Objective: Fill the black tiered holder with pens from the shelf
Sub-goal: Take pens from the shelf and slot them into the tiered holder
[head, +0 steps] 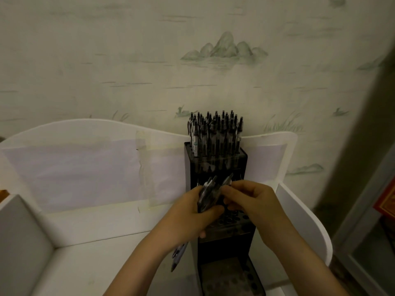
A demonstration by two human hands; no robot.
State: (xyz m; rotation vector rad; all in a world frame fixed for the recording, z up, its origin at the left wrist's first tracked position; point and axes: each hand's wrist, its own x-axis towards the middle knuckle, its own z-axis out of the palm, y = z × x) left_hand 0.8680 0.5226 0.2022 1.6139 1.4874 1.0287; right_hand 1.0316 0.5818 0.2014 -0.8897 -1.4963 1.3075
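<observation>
Black tiered holder (215,163) just behind both hands, left hand (190,212) gripping pen bundle (208,195), right hand (252,201) pinching one.

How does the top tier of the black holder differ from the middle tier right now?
The top tier is packed with upright pens; the middle tier shows open holes. The top tier stands clear of the hands; the left hand and right hand partly cover the middle tier. Both belong to one black holder.

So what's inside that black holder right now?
The black holder's top tier is packed with upright pens. Lower tiers show empty holes, though both hands partly cover the middle one.
</observation>
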